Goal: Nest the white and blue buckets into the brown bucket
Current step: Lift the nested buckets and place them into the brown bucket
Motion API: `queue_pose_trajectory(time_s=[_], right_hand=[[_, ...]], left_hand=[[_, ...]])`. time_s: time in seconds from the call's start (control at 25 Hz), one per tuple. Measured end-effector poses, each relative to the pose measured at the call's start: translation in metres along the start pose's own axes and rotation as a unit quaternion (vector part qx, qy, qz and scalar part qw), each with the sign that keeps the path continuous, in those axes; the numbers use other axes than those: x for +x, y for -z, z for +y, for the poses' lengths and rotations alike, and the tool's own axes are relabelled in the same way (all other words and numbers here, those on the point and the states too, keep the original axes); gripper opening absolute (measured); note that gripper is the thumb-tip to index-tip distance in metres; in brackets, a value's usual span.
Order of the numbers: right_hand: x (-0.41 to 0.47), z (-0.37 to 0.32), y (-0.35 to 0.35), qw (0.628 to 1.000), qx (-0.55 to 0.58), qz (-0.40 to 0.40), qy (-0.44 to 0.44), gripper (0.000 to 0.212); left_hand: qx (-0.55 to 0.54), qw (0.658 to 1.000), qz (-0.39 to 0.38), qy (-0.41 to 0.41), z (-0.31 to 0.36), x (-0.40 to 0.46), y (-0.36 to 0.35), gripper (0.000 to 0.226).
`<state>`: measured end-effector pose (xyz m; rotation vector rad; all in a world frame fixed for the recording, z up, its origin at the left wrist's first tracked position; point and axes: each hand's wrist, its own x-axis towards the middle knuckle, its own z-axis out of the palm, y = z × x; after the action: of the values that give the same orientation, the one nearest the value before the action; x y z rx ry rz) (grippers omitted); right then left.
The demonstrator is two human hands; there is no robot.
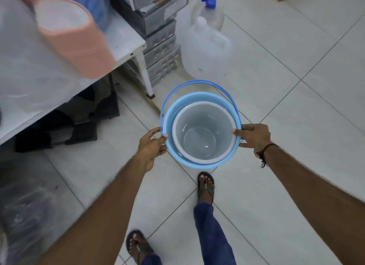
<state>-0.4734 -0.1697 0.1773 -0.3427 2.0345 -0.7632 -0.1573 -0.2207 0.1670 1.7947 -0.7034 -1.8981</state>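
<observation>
You are gripping the blue bucket (pixel 169 124) by its rim, left hand (pixel 152 146) and right hand (pixel 253 137) fingers closed on opposite sides, white bucket (pixel 178 126) sitting nested inside.

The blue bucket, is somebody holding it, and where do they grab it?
Yes. Both hands hold the blue bucket by its rim: the left hand on one side, the right hand on the other. The white bucket sits inside.

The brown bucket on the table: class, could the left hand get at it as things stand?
Probably not yet: the left hand and right hand both grip the blue bucket holding the white bucket; the brown bucket sits apart, unobstructed.
</observation>
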Motion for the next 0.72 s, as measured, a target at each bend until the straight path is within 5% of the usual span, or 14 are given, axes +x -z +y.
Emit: queue_pose_trajectory(time_s=[0.48, 0.72], right_hand=[[0.206, 0.128, -0.059, 0.987, -0.139, -0.032, -0.076, 0.038], [0.232, 0.131, -0.07, 0.982, -0.12, -0.061, -0.134, 0.072]], left_hand=[[0.015, 0.983, 0.124, 0.137, -0.148, 0.169, -0.069, 0.037], [-0.046, 0.979, 0.061, 0.187, -0.174, 0.178, -0.066, 0.041]])
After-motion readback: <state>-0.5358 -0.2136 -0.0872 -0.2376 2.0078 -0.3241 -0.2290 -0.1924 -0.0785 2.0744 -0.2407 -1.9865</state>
